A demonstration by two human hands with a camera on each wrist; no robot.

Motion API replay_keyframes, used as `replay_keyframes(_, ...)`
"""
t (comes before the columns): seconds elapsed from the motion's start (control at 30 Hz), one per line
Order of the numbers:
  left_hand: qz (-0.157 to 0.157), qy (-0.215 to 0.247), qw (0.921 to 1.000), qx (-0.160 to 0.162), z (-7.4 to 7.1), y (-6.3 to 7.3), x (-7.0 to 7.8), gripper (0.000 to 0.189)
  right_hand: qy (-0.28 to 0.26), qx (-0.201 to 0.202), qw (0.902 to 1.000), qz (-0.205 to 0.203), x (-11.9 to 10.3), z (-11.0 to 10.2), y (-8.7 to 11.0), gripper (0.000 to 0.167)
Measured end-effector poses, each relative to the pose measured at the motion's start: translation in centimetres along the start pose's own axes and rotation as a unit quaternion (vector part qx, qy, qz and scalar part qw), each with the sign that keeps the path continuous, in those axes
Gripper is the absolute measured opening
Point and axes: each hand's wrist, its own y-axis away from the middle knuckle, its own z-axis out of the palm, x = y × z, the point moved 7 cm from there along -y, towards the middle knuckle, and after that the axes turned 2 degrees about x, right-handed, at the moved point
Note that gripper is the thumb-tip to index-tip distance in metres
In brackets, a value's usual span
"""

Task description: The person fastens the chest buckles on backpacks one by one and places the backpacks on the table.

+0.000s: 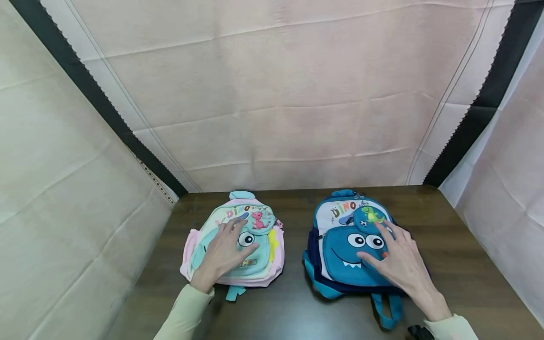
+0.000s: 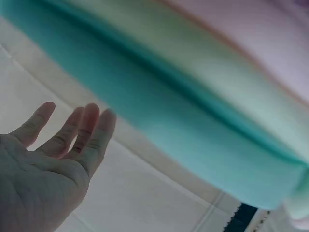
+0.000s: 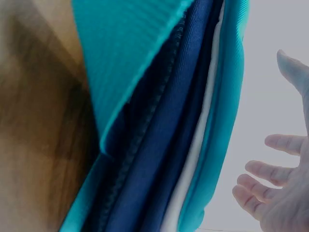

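Two small bkpks lie front side up on the brown wooden table, side by side w/ a gap btwn: pink bkpk on the person's L, blue bkpk on the R. L hand is over the pink bkpk's front, fingers apart & loosely bent, not clamped on anything; can't tell if the tips touch fabric. R hand is over the blue bkpk's R part, fingers & thumb spread wide, also unclamped; R wrist cam has it clear of the bag's side. Pink bkpk: "DINO" lettering, round flap w/ pink dino, lt teal pocket w/ one big eye showing, yellow spiky trim on its R edge, short teal strap poking out at the bottom. Blue bkpk: "DINO" lettering too, round flap w/ green dino & a small ball, pocket face w/ two eyes + white teeth, blue strap looped on the table below. Pale green sleeves on both arms. Small black item by the R cuff, mostly cut off. Whitish fabric walls surround the table, w/ dark strips along the corners. Both wrist cams: bag edges up close, L one blurry.
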Motion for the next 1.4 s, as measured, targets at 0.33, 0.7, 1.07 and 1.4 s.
replay_keyframes(0.33, 0.014, 0.056, 0.9973, -0.045, 0.0, -0.1, 3.9, 0.079, -0.028, 0.011, 0.9993, 0.023, 1.2, -0.9, 1.2, 0.094)
replay_keyframes(0.7, 0.075, 0.071, 0.9917, -0.077, 0.2, -1.2, 8.2, 0.067, -0.035, 0.027, 0.9981, 0.042, 2.5, -2.1, 2.4, 0.081)
replay_keyframes(1.07, 0.156, 0.135, 0.9682, -0.141, 0.5, -2.0, 13.3, 0.052, -0.063, 0.026, 0.9943, 0.081, 3.6, -2.6, 4.6, 0.076)
replay_keyframes(1.4, 0.215, 0.126, 0.953, -0.173, 1.4, -4.4, 17.3, 0.048, -0.077, 0.011, 0.9904, 0.115, 4.8, -3.2, 6.0, 0.075)
